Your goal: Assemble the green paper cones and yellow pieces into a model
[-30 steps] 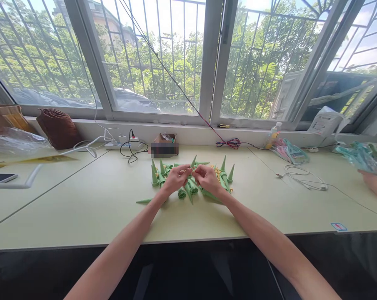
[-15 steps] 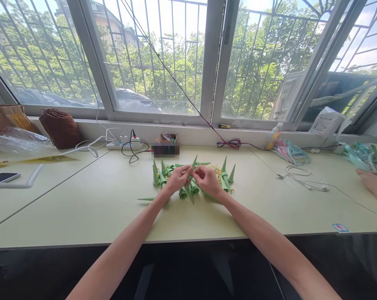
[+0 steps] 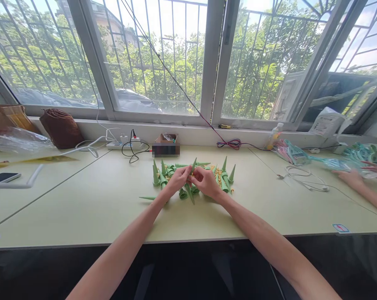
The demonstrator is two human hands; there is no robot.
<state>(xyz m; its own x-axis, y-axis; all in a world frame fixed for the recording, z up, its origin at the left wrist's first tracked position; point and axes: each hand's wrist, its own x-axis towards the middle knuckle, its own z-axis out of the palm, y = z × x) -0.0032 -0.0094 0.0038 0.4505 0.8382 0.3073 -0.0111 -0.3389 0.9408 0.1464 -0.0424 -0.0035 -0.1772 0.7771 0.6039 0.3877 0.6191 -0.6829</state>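
My left hand (image 3: 179,180) is closed around a green plastic spike (image 3: 193,163), its point tilted up and away. Fingertips of my right hand (image 3: 207,181) are pinched together against the lower end of that spike; what they hold there is hidden. Around and under both hands lie several more green spikes, some upright like the spike (image 3: 232,174) on the right, others on their sides, one with its open hollow end (image 3: 183,194) facing me. Small yellow-orange pieces (image 3: 218,171) are scattered among them, mostly beyond my right hand.
Another person's hand (image 3: 350,178) is at the right by clear plastic bags (image 3: 332,162). Along the back stand a small box (image 3: 166,149), a power strip (image 3: 130,143), a bottle (image 3: 274,136) and a brown pouch (image 3: 61,128). A white cable (image 3: 307,179) lies coiled at right.
The spike between my hands has shifted slightly down and to the left. At the right, the other person's hands have moved further into view with a clear plastic bag.
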